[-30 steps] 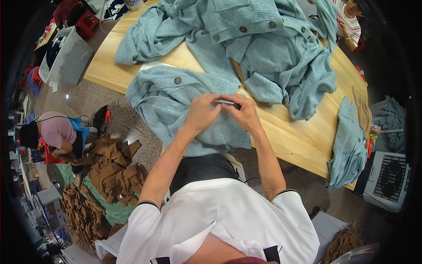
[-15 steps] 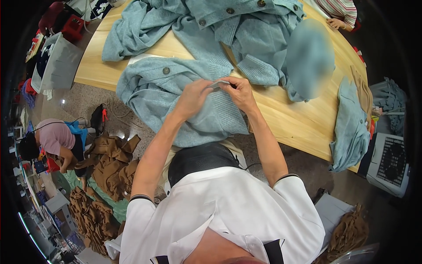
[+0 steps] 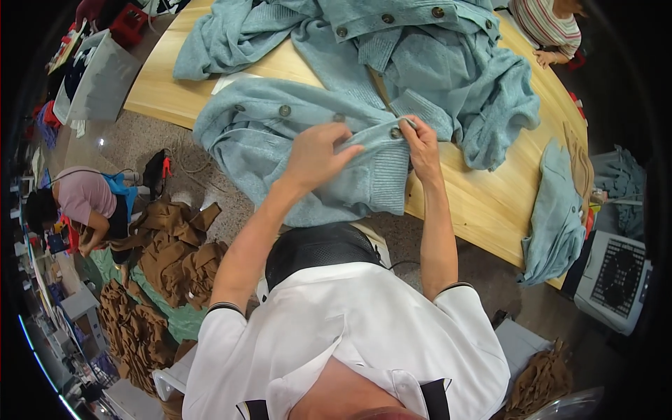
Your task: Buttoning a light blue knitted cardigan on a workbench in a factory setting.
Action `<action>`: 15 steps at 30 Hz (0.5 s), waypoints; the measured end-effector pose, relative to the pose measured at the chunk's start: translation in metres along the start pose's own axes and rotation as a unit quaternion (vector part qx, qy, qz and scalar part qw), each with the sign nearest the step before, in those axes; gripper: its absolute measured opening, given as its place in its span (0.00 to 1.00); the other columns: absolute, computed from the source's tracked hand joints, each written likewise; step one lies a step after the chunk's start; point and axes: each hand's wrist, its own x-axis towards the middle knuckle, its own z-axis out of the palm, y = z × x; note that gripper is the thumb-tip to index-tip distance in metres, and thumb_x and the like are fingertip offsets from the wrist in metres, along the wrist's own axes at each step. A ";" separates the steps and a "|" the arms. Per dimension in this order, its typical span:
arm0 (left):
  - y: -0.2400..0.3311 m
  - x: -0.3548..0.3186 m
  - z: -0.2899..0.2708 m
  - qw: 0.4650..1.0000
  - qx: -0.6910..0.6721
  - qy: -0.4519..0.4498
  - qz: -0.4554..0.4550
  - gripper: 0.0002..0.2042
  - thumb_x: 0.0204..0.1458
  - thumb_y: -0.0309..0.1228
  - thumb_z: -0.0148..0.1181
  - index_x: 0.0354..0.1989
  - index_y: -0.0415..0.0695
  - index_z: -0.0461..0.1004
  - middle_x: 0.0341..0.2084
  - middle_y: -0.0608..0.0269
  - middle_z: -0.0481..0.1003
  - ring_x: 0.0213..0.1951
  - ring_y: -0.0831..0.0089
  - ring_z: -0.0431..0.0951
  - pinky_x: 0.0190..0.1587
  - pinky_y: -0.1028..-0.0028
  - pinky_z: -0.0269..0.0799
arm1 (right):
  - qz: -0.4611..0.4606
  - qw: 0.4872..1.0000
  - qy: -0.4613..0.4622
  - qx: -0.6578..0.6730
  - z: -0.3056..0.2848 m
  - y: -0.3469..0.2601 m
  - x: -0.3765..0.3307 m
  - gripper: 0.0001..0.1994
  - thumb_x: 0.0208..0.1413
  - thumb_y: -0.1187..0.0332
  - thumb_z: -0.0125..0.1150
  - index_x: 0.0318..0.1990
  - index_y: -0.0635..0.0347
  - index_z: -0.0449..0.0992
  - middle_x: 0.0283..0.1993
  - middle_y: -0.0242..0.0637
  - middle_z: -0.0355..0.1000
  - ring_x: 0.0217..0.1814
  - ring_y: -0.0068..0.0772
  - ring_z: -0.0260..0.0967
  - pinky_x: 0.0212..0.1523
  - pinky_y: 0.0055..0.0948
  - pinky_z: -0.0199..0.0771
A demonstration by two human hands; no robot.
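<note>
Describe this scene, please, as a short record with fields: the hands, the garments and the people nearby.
Right hand: pinches the front edge of a blue cardigan by a dark button, near the ribbed hem
Left hand: over the cardigan's front; whether it grips is unclear
Wooden table: more blue knitwear heaped beyond; folded blue garment at right
At left: brown garments, green sheet
Other people: one in pink top, left; one in striped top, upper right

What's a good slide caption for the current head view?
Right hand pinches the edge of a blue cardigan beside a button, left hand close by, at a table.
</note>
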 end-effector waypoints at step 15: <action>-0.035 -0.005 -0.007 0.993 0.079 0.091 0.018 0.13 0.55 0.29 0.71 0.45 0.37 0.78 0.38 0.50 0.80 0.36 0.46 0.81 0.40 0.60 0.77 | -0.170 0.832 0.036 -0.527 0.029 -0.034 0.004 0.07 0.61 0.76 0.62 0.45 0.62 0.81 0.44 0.44 0.79 0.48 0.54 0.75 0.50 0.48 0.76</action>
